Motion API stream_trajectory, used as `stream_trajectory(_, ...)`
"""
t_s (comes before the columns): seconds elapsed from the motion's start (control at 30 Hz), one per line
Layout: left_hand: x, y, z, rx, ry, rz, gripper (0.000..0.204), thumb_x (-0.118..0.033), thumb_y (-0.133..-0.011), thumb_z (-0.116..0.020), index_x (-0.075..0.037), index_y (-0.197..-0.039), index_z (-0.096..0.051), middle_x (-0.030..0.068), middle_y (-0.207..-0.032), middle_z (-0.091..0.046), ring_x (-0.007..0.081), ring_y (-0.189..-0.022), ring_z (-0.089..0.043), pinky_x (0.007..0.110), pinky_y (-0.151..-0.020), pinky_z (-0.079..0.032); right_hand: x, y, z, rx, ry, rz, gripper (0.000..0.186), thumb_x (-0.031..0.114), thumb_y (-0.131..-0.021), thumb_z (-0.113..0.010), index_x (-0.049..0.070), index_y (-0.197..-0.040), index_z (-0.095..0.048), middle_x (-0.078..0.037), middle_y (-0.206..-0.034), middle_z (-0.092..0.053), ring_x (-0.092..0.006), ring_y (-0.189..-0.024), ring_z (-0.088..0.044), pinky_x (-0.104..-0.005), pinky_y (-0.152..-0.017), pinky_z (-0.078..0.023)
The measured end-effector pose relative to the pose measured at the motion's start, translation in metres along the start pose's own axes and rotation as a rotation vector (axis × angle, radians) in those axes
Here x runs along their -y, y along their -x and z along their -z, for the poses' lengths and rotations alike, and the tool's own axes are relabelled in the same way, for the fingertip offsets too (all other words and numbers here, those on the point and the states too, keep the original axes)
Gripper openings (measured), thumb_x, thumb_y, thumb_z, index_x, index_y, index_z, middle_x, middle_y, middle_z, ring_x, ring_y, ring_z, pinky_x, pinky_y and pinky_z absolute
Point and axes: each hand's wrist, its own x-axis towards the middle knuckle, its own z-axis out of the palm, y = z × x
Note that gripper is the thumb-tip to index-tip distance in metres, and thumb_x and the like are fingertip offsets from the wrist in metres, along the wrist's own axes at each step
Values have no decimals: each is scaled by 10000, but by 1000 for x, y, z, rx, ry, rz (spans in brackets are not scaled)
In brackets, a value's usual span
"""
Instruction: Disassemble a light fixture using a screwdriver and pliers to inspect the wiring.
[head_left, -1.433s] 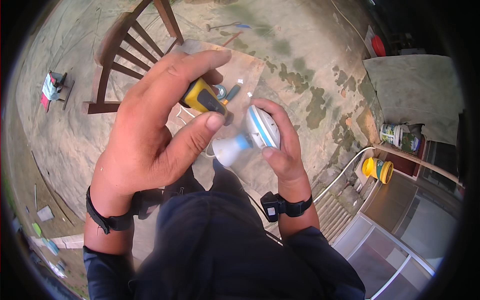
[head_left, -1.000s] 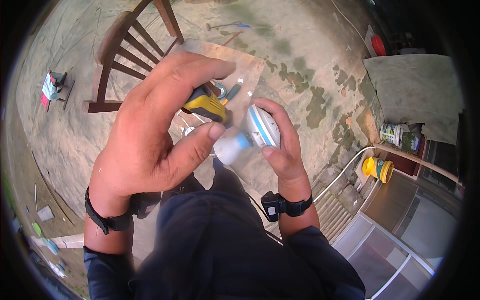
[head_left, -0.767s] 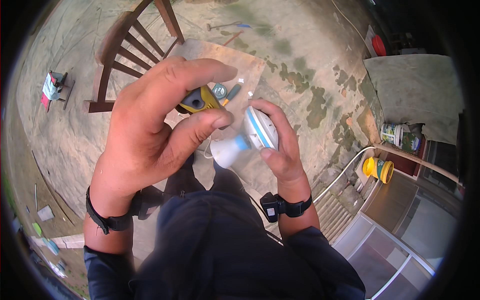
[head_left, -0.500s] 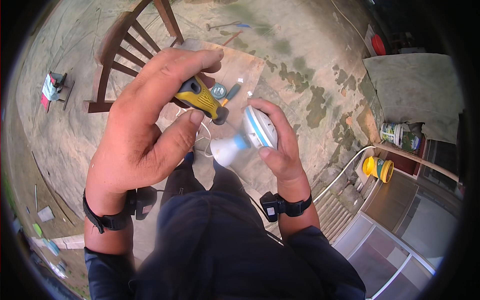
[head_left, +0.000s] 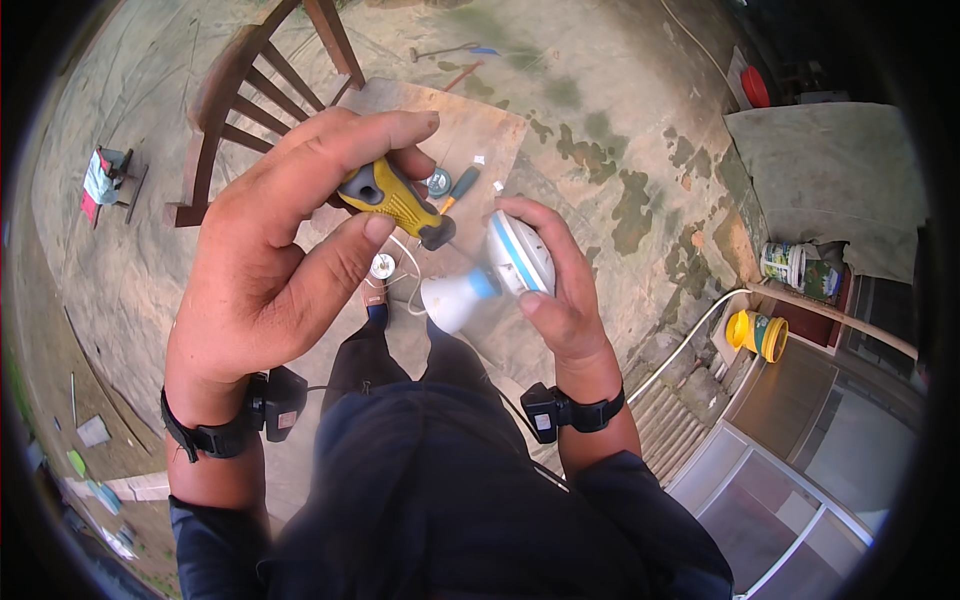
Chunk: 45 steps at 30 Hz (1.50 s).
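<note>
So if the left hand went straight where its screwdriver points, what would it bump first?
Probably the round, blue-striped white housing in the right hand: the screwdriver in the left hand aims that way, but whether its tip touches is unclear.

Outdoor yard, looks like a home's. Shown by stained concrete ground around a wooden slat-back chair. Well right of chair: white-framed glazed panels, yellow plastic bucket, white pipe. Left of chair: small cloth-draped stand; farther left and nearer the wearer, bare soil. Daylight on everything.
</note>
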Motion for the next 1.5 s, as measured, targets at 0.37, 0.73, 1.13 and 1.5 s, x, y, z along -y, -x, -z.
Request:
stream_trajectory(0.37,-2,5,-3,-50,19,162,403,-150,-932,-728,-12,-1293,-617,109,-1186,-635,187,-1036,-622,316,-906,-516,-1,-2,0,12,5,4,957,552,-698,-683,-17,-1441,-481,-113,-1289,-576,-196,-1175,-560,-312,-1026,-412)
stream_trajectory(0.73,-1,8,-5,-31,51,145,412,-110,-950,-696,-6,-1334,-588,108,-1109,-651,187,-1029,-624,331,-929,-502,0,-3,-4,5,11,-9,952,537,-690,-679,-17,-1439,-484,-115,-1313,-559,-200,-1206,-544,-319,-1048,-400)
stream_trajectory(1.13,8,11,-11,-85,201,301,476,-88,-943,-725,-23,-1366,-515,95,-1079,-644,166,-992,-627,331,-906,-518,-6,-5,-1,22,54,29,946,538,-693,-661,-17,-1438,-487,-110,-1306,-550,-199,-1193,-541,-317,-1051,-396)
stream_trajectory(1.5,20,17,-13,-310,161,299,374,-44,-967,-698,-22,-1310,-550,32,-1010,-634,102,-955,-619,258,-876,-519,-24,-8,14,25,29,128,793,375,-739,-684,-1,-1414,-502,-100,-1227,-580,-197,-1128,-561,-329,-1005,-447)
